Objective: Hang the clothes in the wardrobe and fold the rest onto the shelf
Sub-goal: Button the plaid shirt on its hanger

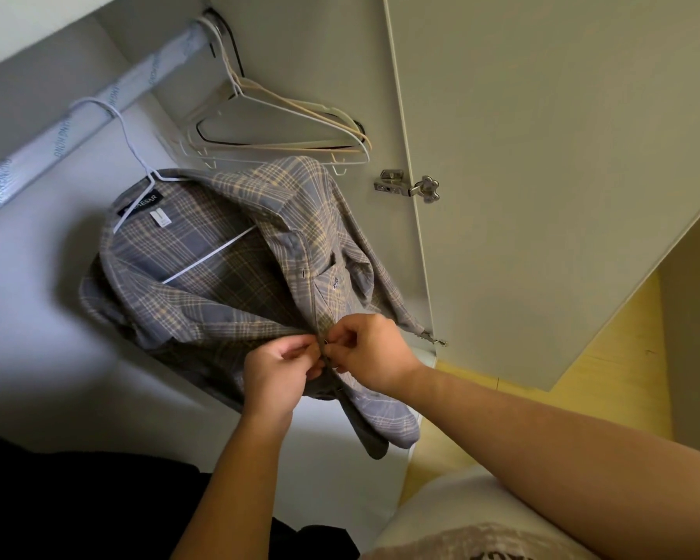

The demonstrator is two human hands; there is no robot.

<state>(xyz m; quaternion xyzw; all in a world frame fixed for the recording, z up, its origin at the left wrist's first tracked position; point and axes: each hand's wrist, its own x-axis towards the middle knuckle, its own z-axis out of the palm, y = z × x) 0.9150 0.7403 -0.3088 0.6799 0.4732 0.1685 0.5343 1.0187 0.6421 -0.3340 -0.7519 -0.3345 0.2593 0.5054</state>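
The grey-and-yellow plaid flannel shirt point(235, 272) hangs on a white wire hanger point(138, 155) from the wardrobe's silver rail point(77, 123), left hand point(277, 371) and right hand point(370, 357) both pinching its front placket.

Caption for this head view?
Left hand and right hand pinch the front of a plaid shirt on a white hanger on the wardrobe rail.
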